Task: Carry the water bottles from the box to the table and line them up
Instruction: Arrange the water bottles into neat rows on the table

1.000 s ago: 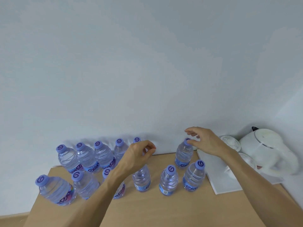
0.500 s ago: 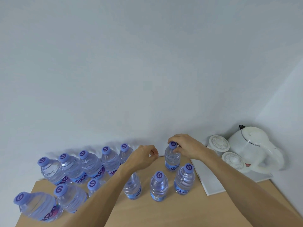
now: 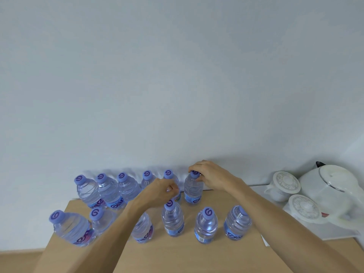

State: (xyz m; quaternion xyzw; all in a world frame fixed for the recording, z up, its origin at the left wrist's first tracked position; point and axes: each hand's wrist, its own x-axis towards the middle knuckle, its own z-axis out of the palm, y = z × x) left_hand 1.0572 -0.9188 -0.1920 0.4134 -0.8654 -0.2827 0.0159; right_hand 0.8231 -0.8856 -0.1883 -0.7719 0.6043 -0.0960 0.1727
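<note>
Your right hand has its grip curled over the purple cap of the rear bottle, fingers wrapped round the neck from above; that bottle stands upright on the worktop at the right end of the back row, just beside the wall. Your left hand hangs with its fingers curled in, thumb and forefinger drawn together close by the shoulder of the fifth back-row bottle; whether that grip actually pinches anything you cannot tell from here, as the fingertips blur against the plastic.

Behind your left forearm, the back row runs leftward in four more upright bottles: one, then and, set close together.

Nearer you, a front row stands on the bare wood: a bottle just below your left hand, another beside it, and a third beside your right forearm. To the left, one bottle is partly hidden under your left forearm, with two more and at the worktop's left edge.

At the right, a white tray carries a white kettle and two lidded cups, well apart from the bottles.
</note>
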